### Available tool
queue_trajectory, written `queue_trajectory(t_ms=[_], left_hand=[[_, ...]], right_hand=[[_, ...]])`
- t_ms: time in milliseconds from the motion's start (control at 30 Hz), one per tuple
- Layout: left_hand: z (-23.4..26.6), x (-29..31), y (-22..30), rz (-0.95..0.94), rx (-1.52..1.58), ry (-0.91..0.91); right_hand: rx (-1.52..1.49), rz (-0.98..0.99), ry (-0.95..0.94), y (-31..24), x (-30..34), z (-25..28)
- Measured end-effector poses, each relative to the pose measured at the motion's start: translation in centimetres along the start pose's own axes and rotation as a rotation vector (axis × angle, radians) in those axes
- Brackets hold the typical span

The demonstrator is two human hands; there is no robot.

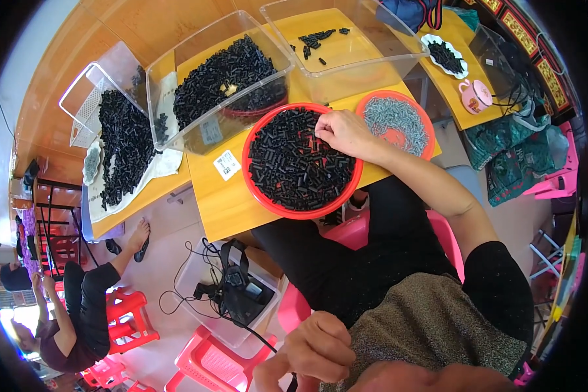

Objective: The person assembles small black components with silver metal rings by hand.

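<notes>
My right hand (341, 134) reaches over the right part of a red basin (247, 171). Its fingers are pinched together just above small black plastic tubular pieces (295, 163) that fill the basin. Whatever is between the fingertips is hidden. Close to my body, my left hand (317, 347) is raised with its fingers curled closed, and I cannot make out anything in it. To the right of the basin, partly behind my right wrist, a shallow red dish (361, 108) holds many small silvery screw-like pieces (397, 123).
A clear tub (206, 140) heaped with black pieces and a second clear bin (349, 85) with several pieces stand behind. More black pieces (121, 147) lie at left. A pink mug (477, 97) stands at right. Below is a box with cables (242, 287). Another person (78, 320) sits at left.
</notes>
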State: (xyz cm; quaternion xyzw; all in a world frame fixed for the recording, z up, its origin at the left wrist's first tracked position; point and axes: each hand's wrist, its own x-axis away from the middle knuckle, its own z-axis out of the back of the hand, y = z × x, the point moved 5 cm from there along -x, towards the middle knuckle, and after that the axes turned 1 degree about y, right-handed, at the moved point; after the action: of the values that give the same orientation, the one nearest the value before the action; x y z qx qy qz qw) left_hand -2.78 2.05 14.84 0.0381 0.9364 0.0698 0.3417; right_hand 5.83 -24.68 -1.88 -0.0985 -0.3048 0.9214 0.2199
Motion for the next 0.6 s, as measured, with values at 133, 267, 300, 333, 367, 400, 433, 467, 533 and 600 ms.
queue_trajectory(t_ms=[133, 267, 300, 333, 367, 400, 433, 467, 533, 600], left_hand=[[0.0, 2.3, 2.7, 0.011, -0.331, 0.366], [0.6, 1.1, 3.3, 0.266, -0.060, 0.237], [0.4, 1.2, 3.6, 0.320, 0.084, 0.346], [-0.7, -0.4, 2.5, 0.304, 0.074, 0.360], [-0.3, -0.7, 2.4, 0.305, 0.071, 0.368], [-0.2, -1.2, 2.5, 0.328, 0.183, 0.287], [-0.3, -1.4, 2.4, 0.350, 0.295, 0.203], [0.0, -1.3, 2.0, 0.347, 0.293, 0.208], [0.1, -1.2, 1.4, 0.293, 0.385, 0.078], [0.5, -1.5, 1.1, 0.346, 0.256, 0.040]], right_hand=[[0.045, 0.134, 0.074, -1.1, 0.1, 0.6], [0.105, 0.238, 0.069, -0.7, -0.1, 0.2], [0.099, 0.234, 0.059, -1.0, -0.1, 0.2], [0.109, 0.243, 0.054, -1.1, 0.0, 0.5], [0.115, 0.262, 0.044, -1.2, -0.1, 0.4], [0.078, 0.306, 0.022, -1.2, -0.1, 0.2], [0.077, 0.304, 0.016, -1.0, -0.1, -0.1], [0.090, 0.365, 0.014, -1.3, -0.2, -0.5], [0.101, 0.430, 0.010, -1.8, -0.3, -1.0], [0.191, 0.482, -0.026, -3.0, -0.5, -1.4]])
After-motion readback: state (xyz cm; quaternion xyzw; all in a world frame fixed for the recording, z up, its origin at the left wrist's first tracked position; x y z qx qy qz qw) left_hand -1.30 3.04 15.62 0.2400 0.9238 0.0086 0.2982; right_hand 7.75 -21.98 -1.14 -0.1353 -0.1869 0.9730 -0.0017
